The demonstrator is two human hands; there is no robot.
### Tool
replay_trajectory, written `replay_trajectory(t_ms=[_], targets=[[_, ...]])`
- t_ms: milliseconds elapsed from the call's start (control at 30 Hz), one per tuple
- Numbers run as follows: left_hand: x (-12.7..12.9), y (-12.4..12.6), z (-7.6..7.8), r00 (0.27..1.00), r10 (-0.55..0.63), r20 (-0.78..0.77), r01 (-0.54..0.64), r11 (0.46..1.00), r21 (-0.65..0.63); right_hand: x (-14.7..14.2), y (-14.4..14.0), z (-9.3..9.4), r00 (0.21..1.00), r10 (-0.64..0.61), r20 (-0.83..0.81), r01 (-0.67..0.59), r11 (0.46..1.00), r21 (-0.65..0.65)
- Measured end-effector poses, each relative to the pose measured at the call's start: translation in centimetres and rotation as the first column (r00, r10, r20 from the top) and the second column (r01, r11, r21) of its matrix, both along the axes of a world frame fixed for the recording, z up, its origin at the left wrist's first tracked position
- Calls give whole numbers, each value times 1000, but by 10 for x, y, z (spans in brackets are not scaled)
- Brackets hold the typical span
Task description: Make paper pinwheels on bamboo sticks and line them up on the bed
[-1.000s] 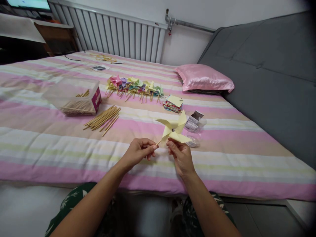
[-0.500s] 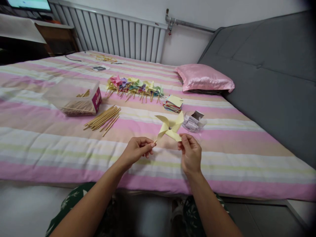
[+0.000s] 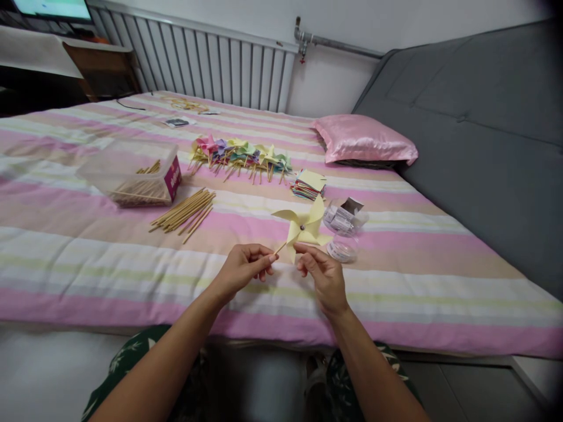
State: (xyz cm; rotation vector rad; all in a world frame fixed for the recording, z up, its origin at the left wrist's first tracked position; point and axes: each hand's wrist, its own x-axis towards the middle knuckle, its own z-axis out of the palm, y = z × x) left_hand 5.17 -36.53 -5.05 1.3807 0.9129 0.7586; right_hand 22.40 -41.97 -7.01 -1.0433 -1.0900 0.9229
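Note:
A pale yellow paper pinwheel on a thin wooden stick is held up over the striped bed. My left hand pinches the stick low down, closed on it. My right hand is beside the lower blades, its index finger stretched out at one blade and the other fingers bent; it does not grip the pinwheel. A small pin sits at the pinwheel's centre. Just past my right hand lie a round clear container and a clear plastic bag.
Loose wooden sticks lie left, near a clear plastic box holding more sticks. Several finished pinwheels lie in a row farther back, with a stack of coloured paper squares and a pink pillow to their right.
My right hand has let go of a blade tip and moved left towards the stick. The pinwheel's blades have turned, and the round container behind has come into view. My left hand stays put.

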Motion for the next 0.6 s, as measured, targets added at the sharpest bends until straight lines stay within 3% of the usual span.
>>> replay_trajectory(t_ms=[100,267,600], targets=[[0,0,-1,1000,19,12,-19,1000,-1,0,-2,2,998,-34,49,33,999,32],[-1,1,-2,999,33,12,-33,999,-5,3,-2,4,967,-253,-11,253,963,97],[2,1,-4,999,-39,1,39,999,-21,5,1,4,960,-274,51,276,960,-42]])
